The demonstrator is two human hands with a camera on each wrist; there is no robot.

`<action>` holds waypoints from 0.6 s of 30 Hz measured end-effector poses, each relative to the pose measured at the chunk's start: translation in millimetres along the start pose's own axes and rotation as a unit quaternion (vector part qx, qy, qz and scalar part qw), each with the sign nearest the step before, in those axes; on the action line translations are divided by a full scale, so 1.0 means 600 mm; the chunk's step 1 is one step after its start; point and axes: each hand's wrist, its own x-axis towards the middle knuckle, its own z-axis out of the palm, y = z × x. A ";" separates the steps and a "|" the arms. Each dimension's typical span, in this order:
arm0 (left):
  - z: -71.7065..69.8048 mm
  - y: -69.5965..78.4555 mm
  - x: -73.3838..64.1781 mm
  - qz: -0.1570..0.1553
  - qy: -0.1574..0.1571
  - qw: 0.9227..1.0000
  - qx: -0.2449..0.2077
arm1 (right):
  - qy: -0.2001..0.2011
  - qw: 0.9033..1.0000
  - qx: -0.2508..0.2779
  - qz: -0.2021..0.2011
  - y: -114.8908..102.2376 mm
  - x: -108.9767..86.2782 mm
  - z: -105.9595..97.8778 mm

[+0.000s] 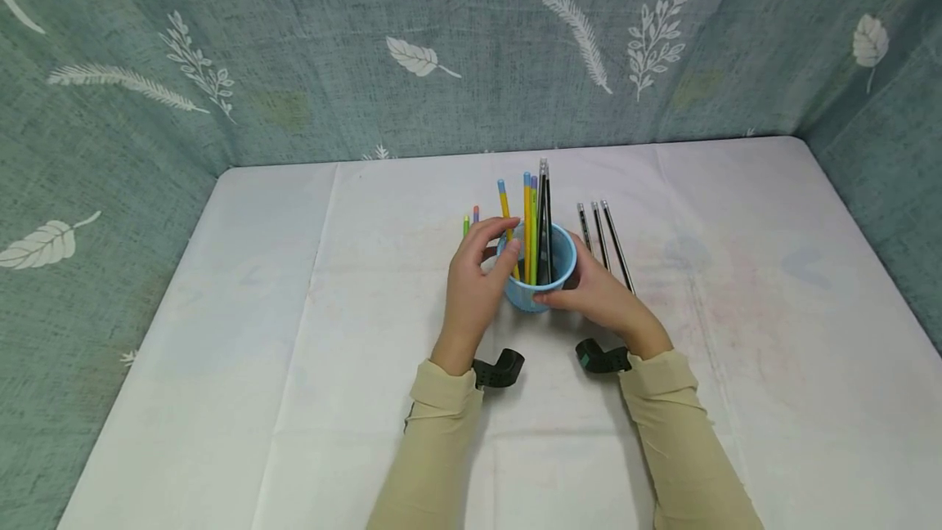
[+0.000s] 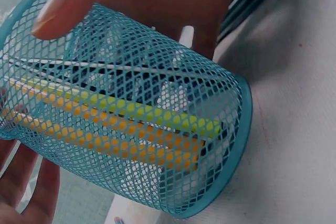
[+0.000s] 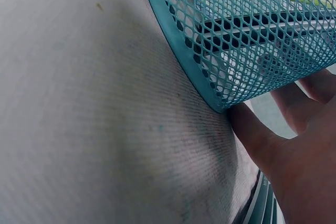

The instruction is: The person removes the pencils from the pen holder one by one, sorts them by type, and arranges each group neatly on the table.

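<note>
A light-blue mesh pencil cup [image 1: 526, 297] stands upright on the table between both hands, holding several pencils. My right hand [image 1: 607, 297] grips its right side, thumb in front and fingers behind. In the right wrist view, one finger [image 3: 254, 132] meets the cup's lower edge. My left hand [image 1: 474, 272] is curled at the left of the rim, thumb and forefinger around a blue-ended yellow pencil [image 1: 504, 199] that leans left in the cup. Another yellow pencil [image 1: 527, 211], a green pencil [image 1: 533, 223] and black pencils [image 1: 545, 195] stand beside it.
Three black pencils [image 1: 600, 235] lie on the white-covered table [image 1: 353, 334], right of the cup. The ends of a green pencil [image 1: 466, 225] and a red-tipped purple pencil [image 1: 476, 213] show behind the left hand. A green leaf-patterned curtain [image 1: 471, 105] borders the table.
</note>
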 end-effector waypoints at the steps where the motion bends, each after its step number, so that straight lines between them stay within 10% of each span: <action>1: 0.000 0.000 0.001 0.003 0.010 1.000 -0.005 | 0.002 1.000 -0.003 0.002 0.001 0.000 -0.001; 10: 0.000 -0.002 0.002 -0.029 0.072 0.996 -0.038 | 0.010 1.000 -0.013 0.002 0.004 0.000 -0.003; 18: -0.007 -0.007 0.004 -0.064 0.054 0.995 -0.056 | 0.002 1.000 -0.007 0.003 -0.001 0.002 0.000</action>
